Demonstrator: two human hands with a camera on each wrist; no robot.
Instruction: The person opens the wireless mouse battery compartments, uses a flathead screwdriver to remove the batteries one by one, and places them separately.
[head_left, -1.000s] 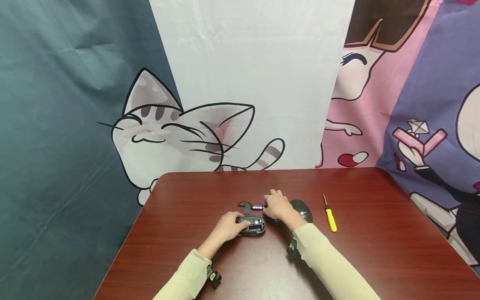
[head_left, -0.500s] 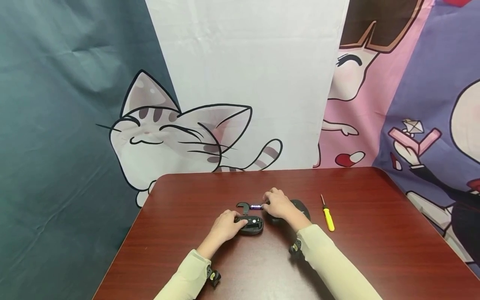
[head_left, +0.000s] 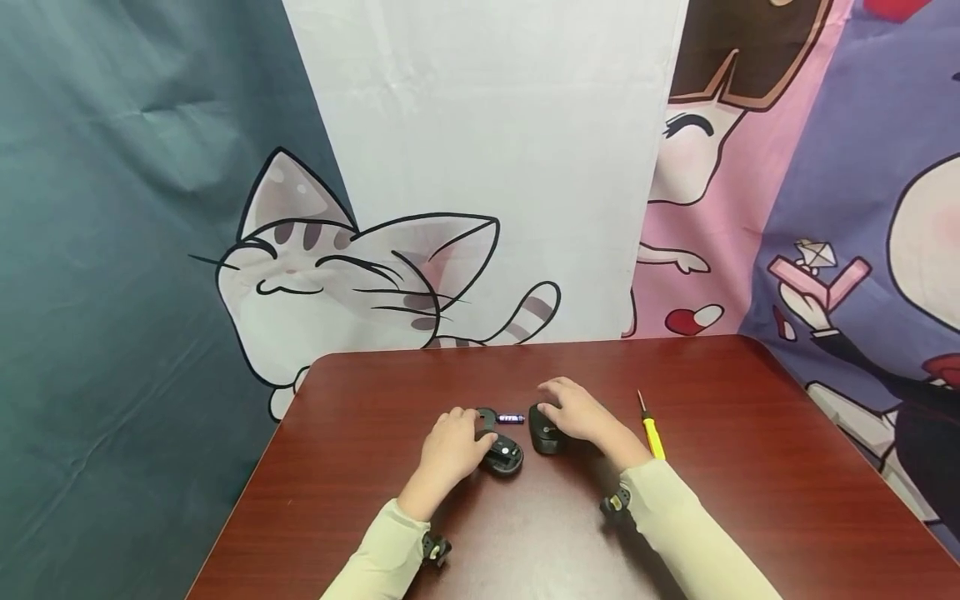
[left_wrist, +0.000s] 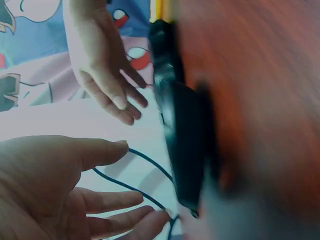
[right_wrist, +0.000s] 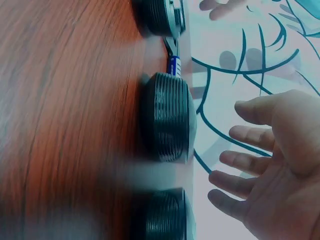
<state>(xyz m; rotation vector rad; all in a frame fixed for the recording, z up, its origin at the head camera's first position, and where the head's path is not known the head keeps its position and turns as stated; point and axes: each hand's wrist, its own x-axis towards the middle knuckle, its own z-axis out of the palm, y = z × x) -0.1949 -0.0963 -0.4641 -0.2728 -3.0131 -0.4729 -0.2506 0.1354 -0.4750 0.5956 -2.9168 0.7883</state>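
Fingers spread and gripping nothing, the left hand [head_left: 447, 450] is hovering by an open mouse [head_left: 507, 458], apparently lying belly-up on the table [head_left: 525, 537] for easy access, while the right hand [head_left: 585, 414], also spread, is hovering near a second mouse [head_left: 543, 432].

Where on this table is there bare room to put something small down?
Bare table shows left of the left hand, right of the yellow screwdriver, and between the sleeves. Between the left hand and the right hand it is crowded: an open mouse, a battery and a second mouse sit close together.
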